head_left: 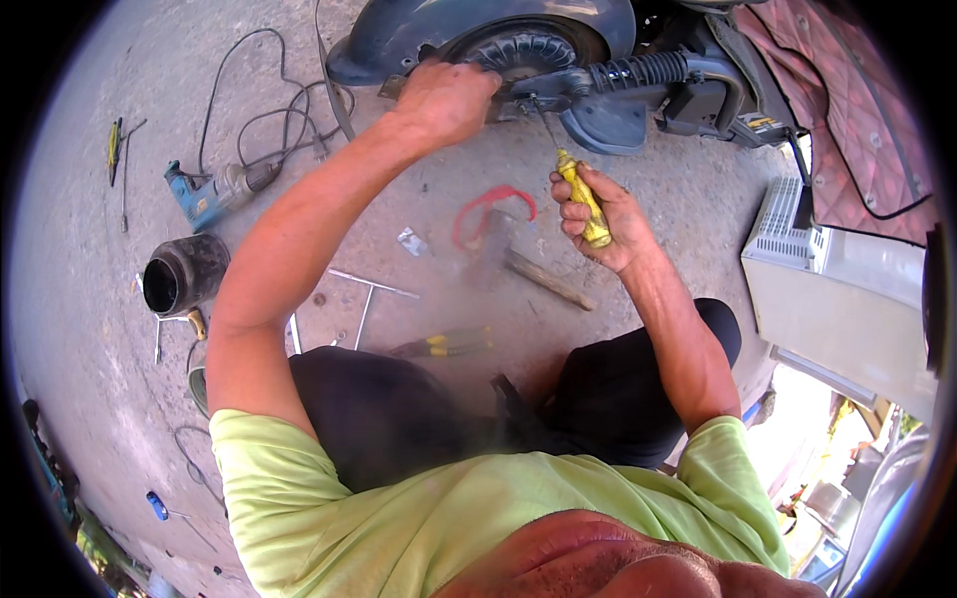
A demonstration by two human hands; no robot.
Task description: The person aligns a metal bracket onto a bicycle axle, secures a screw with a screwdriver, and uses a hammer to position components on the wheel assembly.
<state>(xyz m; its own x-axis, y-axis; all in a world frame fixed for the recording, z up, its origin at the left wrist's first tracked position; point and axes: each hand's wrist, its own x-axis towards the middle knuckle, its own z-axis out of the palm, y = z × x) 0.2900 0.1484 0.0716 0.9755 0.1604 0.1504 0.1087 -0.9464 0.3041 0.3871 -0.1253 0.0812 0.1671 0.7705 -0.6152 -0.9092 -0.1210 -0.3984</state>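
In my right hand (608,214) is a screwdriver (583,194) with a yellow handle, my fingers wrapped round it. Its shaft points up and away, and the tip meets the dark metal arm (548,90) beside the wheel. My left hand (449,100) is closed at the near side of the wheel (518,50), by the end of that arm; what its fingers grip is hidden. A dark fender (399,30) curves over the wheel. Right of the wheel sits a black coil-spring shock absorber (638,72), with a rounded dark cover (606,125) below.
A blue power drill (204,194) with its cord lies at left, near a dark cylindrical can (184,274). Between my arms are a hammer (543,277), a red strap (488,204), a T-handle wrench (369,294) and yellow-handled pliers (454,344). A white cabinet (837,289) stands right.
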